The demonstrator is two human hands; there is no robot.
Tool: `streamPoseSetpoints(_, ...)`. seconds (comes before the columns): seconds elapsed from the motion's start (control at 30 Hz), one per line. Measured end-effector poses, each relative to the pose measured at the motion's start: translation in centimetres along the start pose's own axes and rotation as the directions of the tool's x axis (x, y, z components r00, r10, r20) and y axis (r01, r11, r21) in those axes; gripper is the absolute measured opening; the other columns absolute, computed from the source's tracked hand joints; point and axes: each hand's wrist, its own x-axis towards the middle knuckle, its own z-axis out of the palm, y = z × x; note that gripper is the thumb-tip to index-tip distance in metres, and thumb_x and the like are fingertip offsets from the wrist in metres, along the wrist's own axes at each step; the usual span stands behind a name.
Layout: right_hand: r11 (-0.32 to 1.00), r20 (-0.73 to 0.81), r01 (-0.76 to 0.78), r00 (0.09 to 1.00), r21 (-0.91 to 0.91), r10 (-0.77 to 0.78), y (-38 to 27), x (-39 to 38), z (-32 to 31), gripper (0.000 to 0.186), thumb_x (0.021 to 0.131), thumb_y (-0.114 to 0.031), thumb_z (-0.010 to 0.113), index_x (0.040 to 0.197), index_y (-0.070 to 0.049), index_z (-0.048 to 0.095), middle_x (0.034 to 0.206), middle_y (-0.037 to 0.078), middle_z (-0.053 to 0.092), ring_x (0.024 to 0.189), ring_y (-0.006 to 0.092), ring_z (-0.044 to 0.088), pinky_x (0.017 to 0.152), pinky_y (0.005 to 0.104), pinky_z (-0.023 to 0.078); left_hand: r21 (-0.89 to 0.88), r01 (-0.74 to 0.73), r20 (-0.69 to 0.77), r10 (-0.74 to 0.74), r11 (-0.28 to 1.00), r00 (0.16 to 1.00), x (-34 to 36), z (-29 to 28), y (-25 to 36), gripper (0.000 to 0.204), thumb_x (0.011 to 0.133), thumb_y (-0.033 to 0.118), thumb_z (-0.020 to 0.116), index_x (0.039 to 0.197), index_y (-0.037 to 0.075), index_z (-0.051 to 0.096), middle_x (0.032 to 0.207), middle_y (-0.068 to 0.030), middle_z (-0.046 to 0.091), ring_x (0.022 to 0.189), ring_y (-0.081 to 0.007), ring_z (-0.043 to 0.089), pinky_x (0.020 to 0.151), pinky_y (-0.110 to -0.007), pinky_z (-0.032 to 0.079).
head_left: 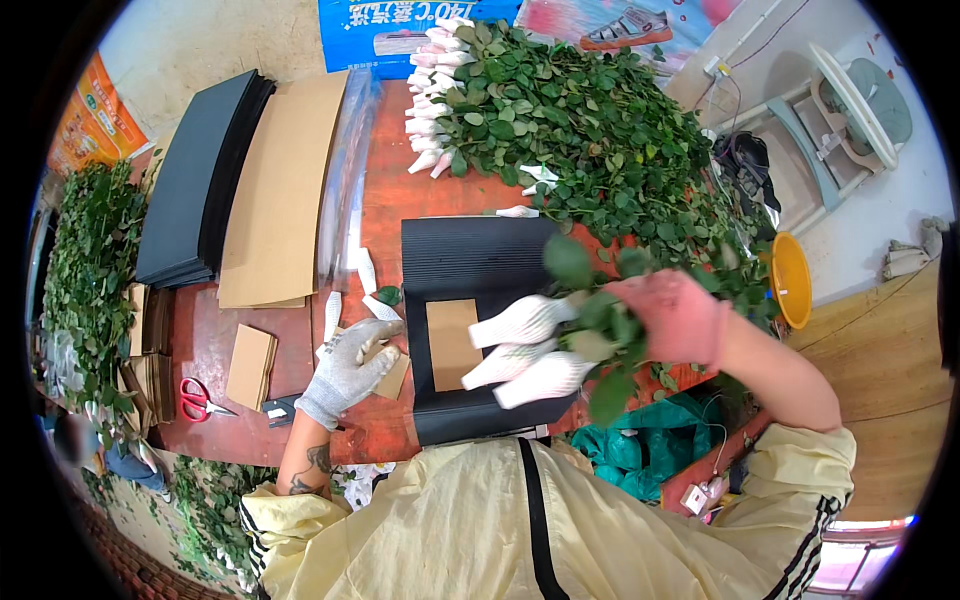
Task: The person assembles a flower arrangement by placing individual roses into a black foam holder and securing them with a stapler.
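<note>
My right hand (670,318), in a pink glove, is closed round the leafy stems of several flowers. White foam-net sleeves (530,375) cover their heads, which point left over a black corrugated sheet (478,258). A brown cardboard rectangle (454,345) lies in the middle of that sheet. Left of it, my left hand (352,368), in a grey-white glove, reaches toward the sheet's left edge with thumb and fingers apart. Small cardboard pieces (393,380) lie partly hidden beneath this hand.
A large heap of leafy stems (590,130) covers the far right of the red table (395,185). Black sheets (200,190) and brown cardboard (280,190) are stacked at left. Red-handled scissors (200,400) lie near small cardboard pieces (250,367). An orange basin (790,280) stands at right.
</note>
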Motion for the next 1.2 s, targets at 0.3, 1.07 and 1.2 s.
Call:
streamPoseSetpoints(0.3,0.985,0.307,-0.075,0.951,0.158,0.024,-1.0,9.0,11.8,0.065,0.078,-0.036,0.059,0.129,0.001,0.042,0.117,0.018,0.055,0.111,0.0276,0.053,0.094,0.0353,0.042,-0.224,0.099,-0.099,-0.124,0.969,0.987,0.5,1.5,-0.8,0.033,0.082,0.014,0.061,0.111,-0.001,0.057,0.102,-0.0162,0.061,0.088,-0.0216,0.063,0.078,-0.032,0.049)
streamPoseSetpoints(1.07,0.974,0.077,0.16,0.986,-0.158,-0.149,-4.2,10.1,14.8,0.042,0.083,-0.039,0.049,0.115,-0.012,0.052,0.108,0.008,0.052,0.107,0.0257,0.048,0.092,0.0398,0.034,0.479,-0.089,0.146,0.021,0.873,0.989,3.2,5.1,-0.7,0.039,0.077,0.031,0.065,0.112,0.014,0.061,0.112,-0.0059,0.06,0.099,-0.0247,0.059,0.083,-0.038,0.047)
streamPoseSetpoints(1.2,0.978,0.063,0.154,0.987,-0.138,-0.147,-4.0,9.4,11.2,0.037,0.083,-0.029,0.045,0.115,-0.013,0.053,0.102,0.007,0.051,0.104,0.0244,0.048,0.089,0.0378,0.036,0.508,-0.078,0.213,-0.037,0.858,0.976,3.0,4.9,-0.2,0.038,0.073,0.024,0.068,0.109,0.014,0.061,0.105,-0.006,0.06,0.094,-0.0245,0.06,0.078,-0.037,0.048)
